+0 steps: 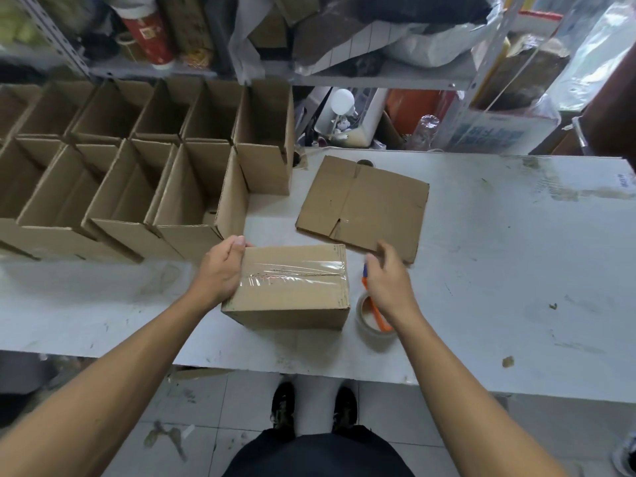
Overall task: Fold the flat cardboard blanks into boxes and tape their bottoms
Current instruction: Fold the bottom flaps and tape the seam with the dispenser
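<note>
Cardboard box [292,290] glossy-taped, left hand [220,270] gripping, flat blank [364,208] beside

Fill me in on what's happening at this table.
A person is making up cardboard boxes. Their left hand grips the left end of a box lying bottom-up on the white table, its seam already covered with clear tape. The right hand hovers above the tape roll beside the box, holding nothing clearly. One flat blank lies behind, and rows of finished open boxes stand at the left.
</note>
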